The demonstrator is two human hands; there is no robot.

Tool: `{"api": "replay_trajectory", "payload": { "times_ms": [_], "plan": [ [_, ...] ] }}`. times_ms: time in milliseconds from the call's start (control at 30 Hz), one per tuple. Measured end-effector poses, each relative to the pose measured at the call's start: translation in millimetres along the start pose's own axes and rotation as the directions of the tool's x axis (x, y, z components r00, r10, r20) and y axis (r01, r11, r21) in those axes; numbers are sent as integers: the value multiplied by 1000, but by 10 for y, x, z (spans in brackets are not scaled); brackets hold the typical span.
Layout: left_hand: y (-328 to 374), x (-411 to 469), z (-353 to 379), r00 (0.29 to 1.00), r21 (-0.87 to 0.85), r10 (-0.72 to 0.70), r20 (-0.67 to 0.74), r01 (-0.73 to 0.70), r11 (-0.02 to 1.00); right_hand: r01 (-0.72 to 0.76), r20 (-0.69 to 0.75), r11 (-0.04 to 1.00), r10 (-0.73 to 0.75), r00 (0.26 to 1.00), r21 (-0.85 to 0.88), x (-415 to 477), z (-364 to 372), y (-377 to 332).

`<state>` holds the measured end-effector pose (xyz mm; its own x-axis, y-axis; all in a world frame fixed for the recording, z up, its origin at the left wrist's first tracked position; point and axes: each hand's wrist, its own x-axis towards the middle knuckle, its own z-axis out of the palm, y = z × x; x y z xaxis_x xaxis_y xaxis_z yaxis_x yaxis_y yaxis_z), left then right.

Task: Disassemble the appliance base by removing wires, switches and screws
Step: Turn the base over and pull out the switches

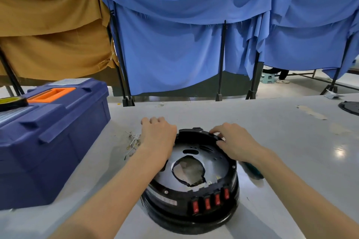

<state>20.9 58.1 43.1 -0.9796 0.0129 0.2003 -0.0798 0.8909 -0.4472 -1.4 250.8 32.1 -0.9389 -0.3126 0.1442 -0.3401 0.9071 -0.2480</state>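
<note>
The label (163,199) on the appliance base (171,217) is blurred, unreadable.

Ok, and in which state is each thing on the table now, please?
appliance base: standing on the table, inside exposed.
red switches: all four mounted in the base's front.
wires: loose, lying on the table left of the base.
toolbox: lid closed.
screwdriver: lying on the table, not held.
left hand: resting on the base's left rim.
right hand: pinching the far rim.

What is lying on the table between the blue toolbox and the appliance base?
In the head view, a small tangle of loose white wires lies there, beside the left hand holding the appliance base.
</note>
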Motion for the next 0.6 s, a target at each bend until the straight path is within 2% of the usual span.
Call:
{"api": "replay_trajectory", "payload": {
  "times_ms": [67, 133, 200, 267, 333, 433, 500, 533, 600],
  "plan": [
    [51, 38, 92, 990, -115, 112, -84, -121, 986, 48, -68, 991, -39, 997, 128, 54, 63, -31],
    [97, 67, 187, 963, -200, 234, -130, -257, 946, 37, -99, 948, -6, 995, 315, 54, 46, -47],
    [108, 100, 283, 954, -206, 273, -124, -293, 934, -14, -41, 951, 28, 999, 308, -1, -24, -7],
    [113, 129, 363, 958, -189, 256, -133, -278, 942, -64, 59, 984, 55, 997, 169, -96, -76, 45],
    [129, 154, 385, 961, -175, 237, -145, -261, 949, -75, 126, 985, 55, 991, 154, -177, -102, 36],
    [167, 177, 338, 972, -126, 211, -106, -223, 967, -81, 81, 981, 68, 994, 175, -145, -85, 24],
    [161, 173, 293, 984, -103, 160, -72, -167, 981, -22, 52, 989, 15, 999, 144, -73, -71, 66],
    [145, 170, 278, 989, -89, 134, -65, -140, 986, 16, 42, 982, -24, 999, 188, -45, -57, 89],
    [104, 160, 262, 994, -52, 91, -65, -94, 994, 38, 38, 903, -60, 997, 427, -30, -23, 132]
  ]
}}
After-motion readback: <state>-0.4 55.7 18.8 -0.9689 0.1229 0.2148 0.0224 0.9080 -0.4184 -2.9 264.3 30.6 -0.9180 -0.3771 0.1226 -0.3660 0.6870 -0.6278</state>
